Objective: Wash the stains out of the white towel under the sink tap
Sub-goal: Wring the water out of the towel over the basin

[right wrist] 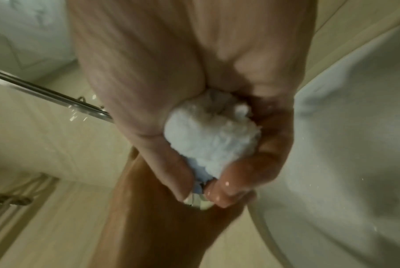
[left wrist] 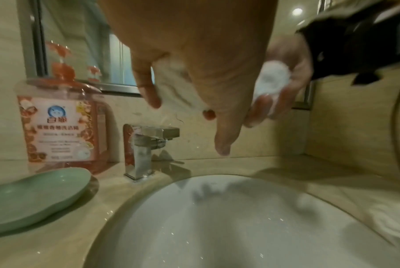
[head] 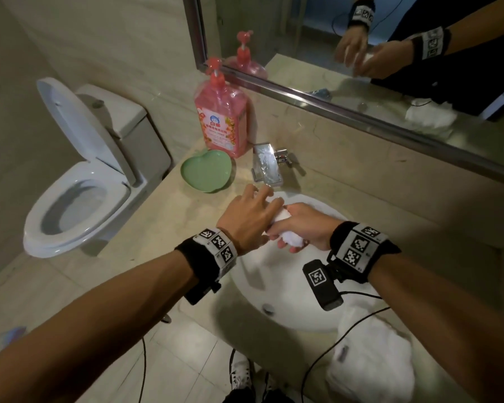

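Observation:
The white towel (head: 294, 241) is wadded into a roll above the white sink basin (head: 274, 289), just in front of the chrome tap (head: 266, 165). My right hand (head: 296, 229) grips the roll, fingers wrapped round it; the right wrist view shows the towel (right wrist: 212, 134) squeezed in my right hand (right wrist: 203, 188). My left hand (head: 262, 199) lies over the towel's far end with its fingers stretched nearly straight. In the left wrist view, the towel (left wrist: 173, 90) sits against the palm of my left hand (left wrist: 192, 105), above the tap (left wrist: 148, 143). I see no water stream.
A pink soap pump bottle (head: 221, 117) and a green heart-shaped dish (head: 207, 170) stand left of the tap. Another white cloth (head: 370, 362) lies on the counter at the front right, with a black cable across it. A toilet (head: 79, 181) is at the left, a mirror (head: 317, 33) behind.

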Demonstrator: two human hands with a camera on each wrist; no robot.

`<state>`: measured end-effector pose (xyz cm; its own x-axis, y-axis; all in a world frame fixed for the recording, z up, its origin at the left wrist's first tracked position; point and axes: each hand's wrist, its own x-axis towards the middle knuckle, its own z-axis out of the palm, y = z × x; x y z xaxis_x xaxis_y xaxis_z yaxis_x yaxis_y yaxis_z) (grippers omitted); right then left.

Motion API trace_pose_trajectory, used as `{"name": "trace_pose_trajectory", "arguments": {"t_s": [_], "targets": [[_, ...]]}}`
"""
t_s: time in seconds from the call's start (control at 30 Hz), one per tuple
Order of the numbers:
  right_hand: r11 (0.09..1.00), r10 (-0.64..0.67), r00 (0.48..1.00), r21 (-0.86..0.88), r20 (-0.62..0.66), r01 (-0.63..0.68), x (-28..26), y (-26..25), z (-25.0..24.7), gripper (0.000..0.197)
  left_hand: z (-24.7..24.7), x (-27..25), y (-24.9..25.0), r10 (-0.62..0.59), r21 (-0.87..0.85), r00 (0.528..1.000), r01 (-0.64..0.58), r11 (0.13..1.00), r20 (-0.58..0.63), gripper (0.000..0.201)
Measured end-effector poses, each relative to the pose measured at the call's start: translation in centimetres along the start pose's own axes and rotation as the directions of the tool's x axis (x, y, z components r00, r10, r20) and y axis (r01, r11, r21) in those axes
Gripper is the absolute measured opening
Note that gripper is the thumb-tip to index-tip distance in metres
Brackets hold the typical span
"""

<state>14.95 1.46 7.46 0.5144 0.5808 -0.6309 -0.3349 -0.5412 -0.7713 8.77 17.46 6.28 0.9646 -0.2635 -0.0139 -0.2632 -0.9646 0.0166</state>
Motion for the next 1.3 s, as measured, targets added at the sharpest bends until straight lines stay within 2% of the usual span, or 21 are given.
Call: {"name": "trace_pose_trajectory", "arguments": {"t_s": [0.07,0.17,0.3,0.4,0.47,0.53,0.6,0.7,0.8,0.93,1.07,1.23,1.3], "targets": [[1.0,0.008,0.999,0.019,0.031,-0.008,-0.8,-0.3,0.4,0.025,-1.2,0.7,-0.2,0.028,-0.006,0.999,-0.028,1.0,-0.023,0.037],[1.0,-0.004,1.0,0.016,0.01,0.004,-1.7,-0.7,0.1,0.025,-2.6,1.4,-0.4,0.104,0.008,0.995,-0.104,0.995,-0.004,0.02],[0.998,0.02,1.0,-0.058,-0.017,-0.021,-2.4,-0.7,0.1,0.031,-3.9,2.4,-0.6,0.186,0.056,0.978,-0.192,0.98,0.097,0.021],[0.984,0.016,0.994,-0.176,-0.11,-0.036,-1.9,0.4,0.8,0.029,-3.2,2.5,-0.4,0.194,0.03,0.964,-0.202,0.979,0.182,0.029],[0.945,-0.015,0.982,-0.324,-0.186,-0.047,-1.2,1.5,1.2,0.03,-2.0,2.4,0.2,0.16,0.002,0.955,-0.165,0.986,0.249,0.031],[0.812,-0.096,0.975,-0.583,-0.201,-0.04,-0.5,2.8,1.6,0.026,-0.5,2.3,1.0,0.094,-0.011,0.937,-0.096,0.995,0.336,0.031],[0.667,-0.166,0.967,-0.745,-0.195,-0.035,0.3,3.9,1.8,0.023,0.9,2.4,1.8,0.024,-0.042,0.908,-0.007,0.999,0.417,0.03],[0.544,-0.24,0.955,-0.839,-0.174,-0.016,1.3,5.4,1.9,0.018,2.7,2.8,2.6,-0.036,-0.085,0.861,0.092,0.992,0.508,0.03],[0.467,-0.32,0.937,-0.884,-0.139,0.028,1.6,6.3,2.0,0.011,4.1,2.9,3.2,-0.085,-0.094,0.814,0.169,0.981,0.574,0.029],[0.338,-0.39,0.914,-0.941,-0.11,0.031,1.9,7.1,1.6,0.01,5.1,2.9,3.3,-0.057,-0.202,0.806,0.215,0.955,0.589,0.026],[0.311,-0.383,0.916,-0.95,-0.116,0.01,2.3,7.4,1.0,0.014,5.5,3.2,3.6,-0.045,-0.226,0.816,0.213,0.95,0.577,0.025],[0.342,-0.403,0.904,-0.94,-0.144,0.002,2.0,6.7,0.3,0.02,4.7,3.8,3.5,-0.072,-0.237,0.838,0.234,0.943,0.54,0.023],[0.312,-0.435,0.893,-0.95,-0.12,0.025,1.7,5.9,0.1,0.022,4.1,4.0,3.3,-0.076,-0.247,0.851,0.235,0.94,0.52,0.023]]}}
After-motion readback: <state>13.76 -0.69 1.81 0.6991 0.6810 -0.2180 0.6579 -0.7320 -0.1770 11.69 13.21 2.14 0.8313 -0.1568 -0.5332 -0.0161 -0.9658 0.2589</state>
